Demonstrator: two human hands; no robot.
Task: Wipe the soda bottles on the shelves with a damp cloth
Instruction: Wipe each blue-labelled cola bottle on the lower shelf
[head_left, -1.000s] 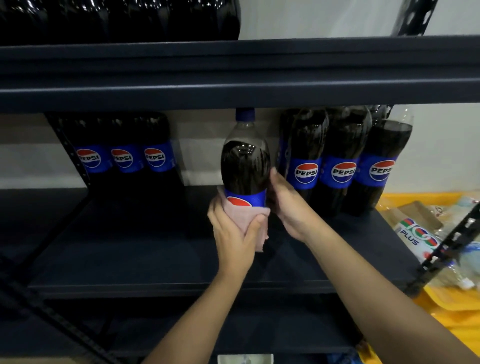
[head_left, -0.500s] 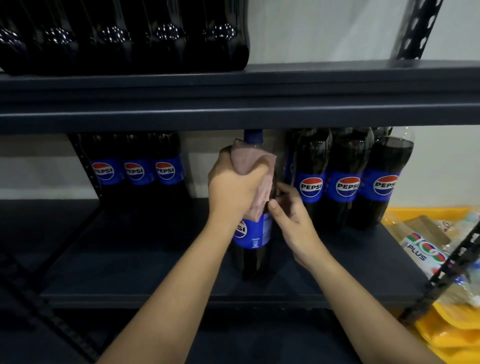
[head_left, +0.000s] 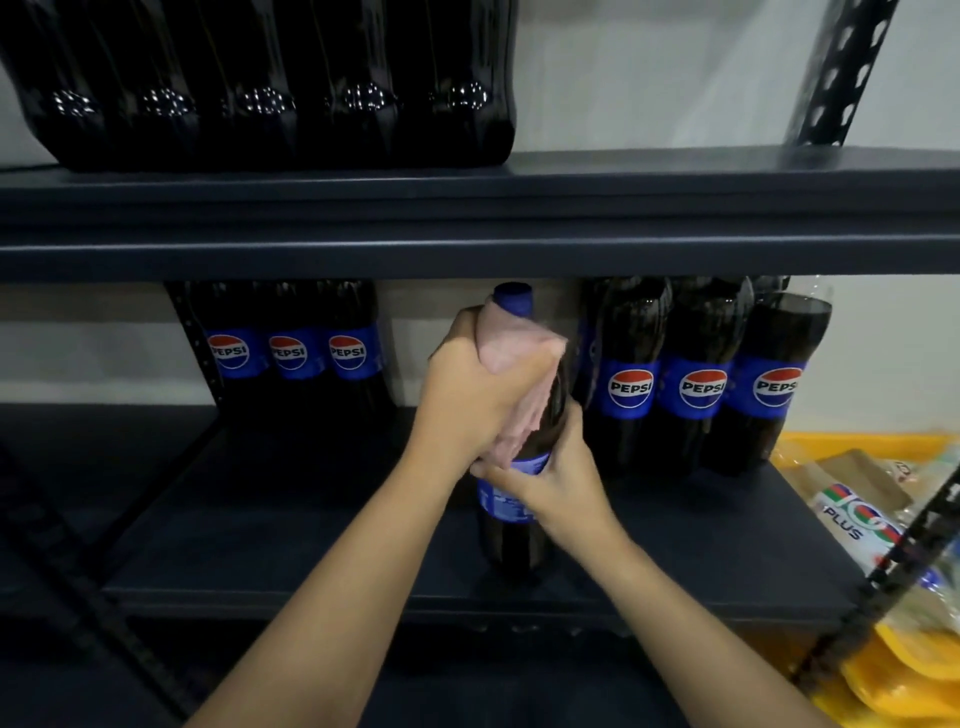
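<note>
One bottle (head_left: 511, 525) stands at the shelf (head_left: 311, 545) front, between bottle rows behind at left (head_left: 291, 353) and right (head_left: 701, 384).

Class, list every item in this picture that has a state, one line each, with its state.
front bottle: upright on shelf, capped
pink cloth: wrapped round the front bottle's neck
left hand: grips the cloth
right hand: holds the bottle's label
right-side bottles: upright, touching

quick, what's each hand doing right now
Left hand: holds the pink cloth wrapped round the bottle near its neck.
Right hand: grips the bottle at its label.
</note>
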